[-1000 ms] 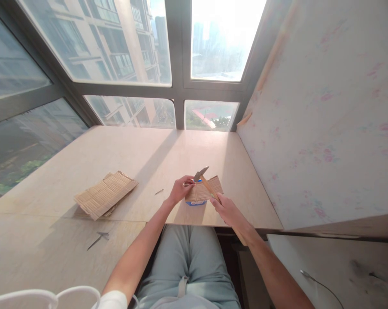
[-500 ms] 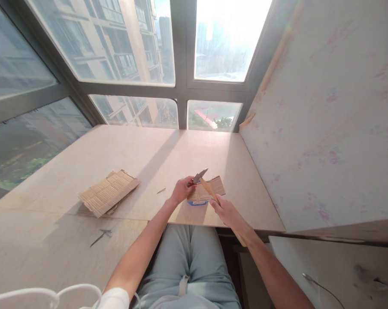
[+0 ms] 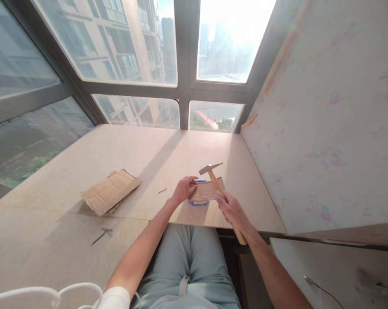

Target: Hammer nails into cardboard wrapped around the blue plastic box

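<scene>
My right hand point(image 3: 230, 209) is wrapped round the wooden handle of a hammer point(image 3: 217, 183), whose metal head is up over the far side of a small corrugated cardboard piece point(image 3: 206, 191). That cardboard lies on top of a blue object point(image 3: 198, 203), mostly covered by it. At the cardboard's left edge, my left hand point(image 3: 183, 190) has thumb and fingers pinched together. Whatever sits between those fingertips is too small to make out.
To the left lies a stack of corrugated cardboard pieces point(image 3: 110, 192). Several thin metal nails point(image 3: 103, 234) rest near it, with another small metal piece point(image 3: 162, 190) nearer my left hand. A floral wall point(image 3: 325, 150) borders the table point(image 3: 139, 150) on the right. Windows stand behind.
The hammer head has lifted away from my left fingertips and swung to the right, with my right hand shifting slightly right too. My left hand stays at the cardboard's left edge.
</scene>
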{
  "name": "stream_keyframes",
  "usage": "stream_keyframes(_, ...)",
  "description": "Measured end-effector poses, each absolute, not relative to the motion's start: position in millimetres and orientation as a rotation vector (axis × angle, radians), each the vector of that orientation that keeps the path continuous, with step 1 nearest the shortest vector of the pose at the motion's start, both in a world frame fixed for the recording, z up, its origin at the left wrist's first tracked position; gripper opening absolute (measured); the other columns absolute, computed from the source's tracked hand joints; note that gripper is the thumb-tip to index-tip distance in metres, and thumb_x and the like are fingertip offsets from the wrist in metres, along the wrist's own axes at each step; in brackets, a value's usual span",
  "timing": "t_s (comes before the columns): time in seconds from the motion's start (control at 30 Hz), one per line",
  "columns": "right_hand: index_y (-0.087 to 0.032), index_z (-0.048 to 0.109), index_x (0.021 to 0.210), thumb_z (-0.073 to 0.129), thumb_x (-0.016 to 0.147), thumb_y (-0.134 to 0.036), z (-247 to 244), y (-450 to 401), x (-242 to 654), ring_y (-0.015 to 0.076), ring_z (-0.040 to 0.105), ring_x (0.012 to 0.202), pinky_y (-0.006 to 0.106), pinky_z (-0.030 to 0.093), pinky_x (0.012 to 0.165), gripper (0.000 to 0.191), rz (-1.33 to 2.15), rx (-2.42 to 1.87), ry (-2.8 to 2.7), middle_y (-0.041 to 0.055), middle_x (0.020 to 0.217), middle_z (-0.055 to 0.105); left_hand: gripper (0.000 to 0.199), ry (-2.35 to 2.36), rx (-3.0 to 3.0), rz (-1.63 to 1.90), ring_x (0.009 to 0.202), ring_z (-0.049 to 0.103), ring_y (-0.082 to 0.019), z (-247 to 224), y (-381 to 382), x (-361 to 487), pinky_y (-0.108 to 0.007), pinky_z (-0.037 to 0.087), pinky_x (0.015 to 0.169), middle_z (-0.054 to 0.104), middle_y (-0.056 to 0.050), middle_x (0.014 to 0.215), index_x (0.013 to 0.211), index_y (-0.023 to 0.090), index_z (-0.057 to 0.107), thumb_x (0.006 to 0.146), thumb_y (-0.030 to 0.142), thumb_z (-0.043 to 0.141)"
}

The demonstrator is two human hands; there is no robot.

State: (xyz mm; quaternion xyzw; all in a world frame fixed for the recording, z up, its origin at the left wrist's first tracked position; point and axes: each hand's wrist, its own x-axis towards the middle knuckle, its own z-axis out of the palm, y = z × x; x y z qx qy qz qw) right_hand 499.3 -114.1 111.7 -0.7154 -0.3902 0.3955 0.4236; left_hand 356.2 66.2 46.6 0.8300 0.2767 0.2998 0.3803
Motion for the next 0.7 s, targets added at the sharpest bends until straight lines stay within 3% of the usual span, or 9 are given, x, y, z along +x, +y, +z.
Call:
stream_keyframes(0.2, -0.021, 0.045, 0.083, 0.047, 0.088, -0.059, 117, -112, 505, 0.0053, 0.031, 0.034, 0.018, 0.026, 0.026, 0.039, 0.974, -1.747, -0.914, -0.0081, 0.059, 0.039, 0.025, 0.713, 2.119, 0.783, 0.091, 0.064, -0.019, 48, 64, 355, -0.036, 0.050, 0.089, 0.071, -0.003, 0.090, 0.104, 0.020, 0.064, 0.080, 0.015, 0.064)
stream_keyframes(0.4, -0.021, 0.045, 0.084, 0.048, 0.088, -0.058, 115, -115, 507, 0.0051, 0.031, 0.034, 0.017, 0.026, 0.025, 0.037, 1.017, -1.765, -0.893, -0.0080, 0.060, 0.039, 0.030, 0.708, 2.164, 0.857, 0.101, 0.063, -0.020, 45, 64, 345, -0.038, 0.049, 0.093, 0.070, -0.006, 0.104, 0.114, 0.019, 0.061, 0.085, 0.023, 0.061)
stream_keyframes(0.7, -0.022, 0.040, 0.077, 0.045, 0.091, -0.050, 108, -119, 501, 0.0052, 0.032, 0.034, 0.016, 0.024, 0.026, 0.031, 1.052, -1.864, -0.999, -0.0079, 0.057, 0.040, 0.019, 0.672, 2.237, 0.873, 0.095, 0.063, -0.020, 47, 72, 345, -0.036, 0.050, 0.087, 0.072, -0.007, 0.098, 0.096, 0.019, 0.070, 0.092, 0.026, 0.053)
